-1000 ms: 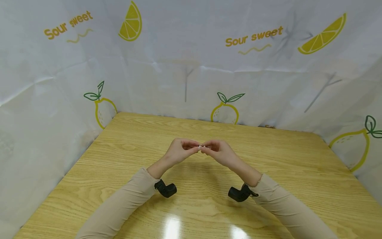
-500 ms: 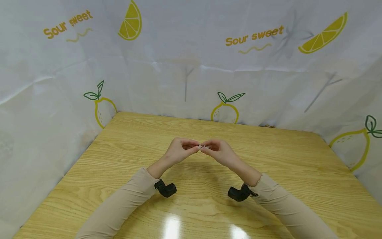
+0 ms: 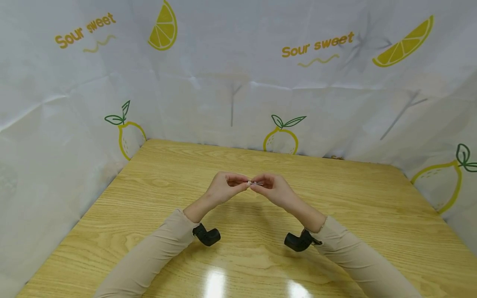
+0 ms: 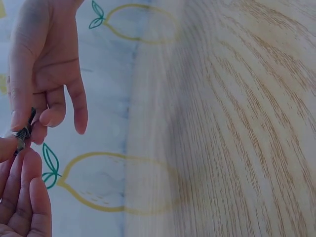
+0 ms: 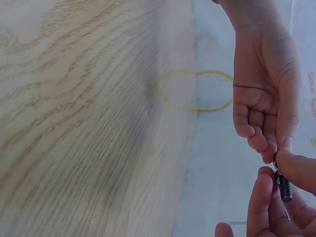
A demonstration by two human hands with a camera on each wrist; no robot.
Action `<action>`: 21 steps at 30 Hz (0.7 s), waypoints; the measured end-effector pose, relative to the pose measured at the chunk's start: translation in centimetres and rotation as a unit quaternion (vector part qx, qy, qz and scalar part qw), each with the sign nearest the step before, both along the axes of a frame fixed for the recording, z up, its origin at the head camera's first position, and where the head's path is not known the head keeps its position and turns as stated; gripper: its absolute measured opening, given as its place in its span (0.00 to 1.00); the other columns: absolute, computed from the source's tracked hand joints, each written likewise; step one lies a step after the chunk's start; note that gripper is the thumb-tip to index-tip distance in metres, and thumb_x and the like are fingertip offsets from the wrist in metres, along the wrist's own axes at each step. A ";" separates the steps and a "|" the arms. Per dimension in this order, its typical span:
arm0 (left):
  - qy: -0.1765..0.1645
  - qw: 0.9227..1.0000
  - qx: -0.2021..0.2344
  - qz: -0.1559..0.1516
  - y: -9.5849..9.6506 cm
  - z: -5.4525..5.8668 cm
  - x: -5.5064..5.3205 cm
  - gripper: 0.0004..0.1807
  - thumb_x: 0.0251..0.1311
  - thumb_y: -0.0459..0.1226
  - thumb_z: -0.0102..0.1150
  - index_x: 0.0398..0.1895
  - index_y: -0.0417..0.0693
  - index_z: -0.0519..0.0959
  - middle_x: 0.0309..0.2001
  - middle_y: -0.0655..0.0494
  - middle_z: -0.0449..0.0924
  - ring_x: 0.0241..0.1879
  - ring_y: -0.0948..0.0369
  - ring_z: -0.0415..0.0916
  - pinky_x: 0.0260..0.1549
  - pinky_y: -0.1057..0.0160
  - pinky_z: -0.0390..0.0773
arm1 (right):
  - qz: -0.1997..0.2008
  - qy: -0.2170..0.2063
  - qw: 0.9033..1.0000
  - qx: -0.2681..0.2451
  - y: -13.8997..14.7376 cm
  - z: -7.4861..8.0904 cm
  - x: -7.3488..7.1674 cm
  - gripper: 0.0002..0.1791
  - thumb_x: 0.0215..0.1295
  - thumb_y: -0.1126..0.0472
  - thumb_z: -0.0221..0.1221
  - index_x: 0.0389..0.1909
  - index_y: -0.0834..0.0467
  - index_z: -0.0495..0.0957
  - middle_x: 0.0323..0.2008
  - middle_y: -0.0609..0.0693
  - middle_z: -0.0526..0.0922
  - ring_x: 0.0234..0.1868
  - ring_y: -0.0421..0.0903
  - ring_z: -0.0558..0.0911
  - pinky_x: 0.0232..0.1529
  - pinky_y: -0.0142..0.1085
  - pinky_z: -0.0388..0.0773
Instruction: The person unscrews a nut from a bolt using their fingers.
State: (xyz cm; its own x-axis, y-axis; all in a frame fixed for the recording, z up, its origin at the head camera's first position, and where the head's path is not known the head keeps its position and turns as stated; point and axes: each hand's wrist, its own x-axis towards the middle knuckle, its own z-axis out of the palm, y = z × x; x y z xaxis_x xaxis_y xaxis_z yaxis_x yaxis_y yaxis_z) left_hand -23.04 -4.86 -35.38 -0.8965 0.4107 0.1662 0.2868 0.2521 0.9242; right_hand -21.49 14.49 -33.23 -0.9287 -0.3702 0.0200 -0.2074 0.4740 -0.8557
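Observation:
Both hands meet fingertip to fingertip above the middle of the table in the head view. Between them lies a small dark metal bolt (image 5: 286, 190), its threaded shank pointing past the right hand's fingertips. My left hand (image 3: 222, 189) pinches the bolt's head end between thumb and fingers. On the shank, my right hand (image 3: 275, 190) pinches a small nut (image 5: 278, 177) with thumb and index finger, which partly cover it. In the left wrist view, dark threads of the bolt (image 4: 22, 132) show between the two thumbs.
A wood-grain table (image 3: 167, 174) spreads beneath the hands. White cloth (image 3: 201, 103) printed with lemons surrounds its back and sides. Black wrist mounts (image 3: 206, 235) sit at both cuffs, below beige sleeves (image 3: 149, 252).
The hands and arms stay in place. At the fingertips the right thumb and fingers shift slightly, and the metal between them shows a little more plainly than a second ago.

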 end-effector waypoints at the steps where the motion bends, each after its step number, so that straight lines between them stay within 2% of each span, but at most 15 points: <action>1: -0.001 1.000 0.001 0.000 0.0 0.0 0.0 0.15 0.61 0.38 0.59 0.48 0.38 0.80 0.43 0.41 0.83 0.42 0.53 0.82 0.42 0.63 0.81 | 0.001 0.004 1.000 -0.003 0.0 0.0 0.0 0.15 0.66 0.59 0.57 0.49 0.63 0.75 0.47 0.61 0.80 0.48 0.54 0.81 0.49 0.45 0.79; 4: -0.005 1.000 0.004 0.003 0.0 0.0 0.0 0.15 0.61 0.38 0.59 0.48 0.38 0.81 0.43 0.41 0.83 0.42 0.53 0.82 0.42 0.62 0.81 | -0.004 0.000 1.000 -0.018 0.0 -0.1 0.0 0.17 0.64 0.60 0.59 0.51 0.62 0.74 0.49 0.60 0.79 0.49 0.53 0.81 0.48 0.42 0.80; 7: -0.007 1.000 0.004 0.004 0.0 -0.1 0.0 0.15 0.61 0.38 0.59 0.48 0.39 0.81 0.44 0.42 0.83 0.42 0.54 0.82 0.42 0.62 0.81 | -0.006 0.002 1.000 -0.015 0.0 0.0 0.0 0.18 0.66 0.57 0.57 0.53 0.62 0.73 0.47 0.62 0.80 0.48 0.56 0.81 0.49 0.46 0.78; 12: -0.002 1.000 0.004 0.004 -0.1 -0.2 -0.1 0.15 0.61 0.38 0.59 0.48 0.39 0.81 0.43 0.42 0.83 0.42 0.54 0.83 0.42 0.62 0.81 | -0.009 0.016 1.000 -0.002 0.0 0.0 0.1 0.16 0.68 0.56 0.54 0.48 0.63 0.76 0.43 0.63 0.82 0.45 0.60 0.80 0.50 0.51 0.76; 18: -0.005 1.000 0.008 0.006 -0.1 -0.1 0.0 0.15 0.61 0.37 0.59 0.48 0.38 0.81 0.42 0.41 0.83 0.42 0.50 0.82 0.41 0.63 0.81 | -0.014 0.025 0.999 -0.023 0.1 -0.1 0.1 0.15 0.63 0.61 0.59 0.49 0.64 0.75 0.46 0.61 0.80 0.46 0.53 0.82 0.46 0.38 0.80; 21: -0.006 1.000 0.009 0.006 -0.1 -0.1 0.0 0.15 0.61 0.37 0.58 0.48 0.38 0.81 0.42 0.41 0.83 0.42 0.50 0.82 0.41 0.62 0.81 | -0.015 0.022 0.999 -0.019 0.1 -0.1 0.1 0.18 0.63 0.59 0.59 0.51 0.63 0.74 0.47 0.61 0.80 0.47 0.53 0.81 0.46 0.38 0.80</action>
State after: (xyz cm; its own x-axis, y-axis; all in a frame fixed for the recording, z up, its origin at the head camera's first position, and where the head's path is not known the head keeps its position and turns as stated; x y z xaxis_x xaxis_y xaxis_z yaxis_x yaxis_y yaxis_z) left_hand -23.06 -4.97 -35.46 -0.9035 0.3965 0.1629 0.2726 0.2381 0.9322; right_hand -21.40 14.62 -33.29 -0.9374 -0.3401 0.0755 -0.2320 0.4477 -0.8636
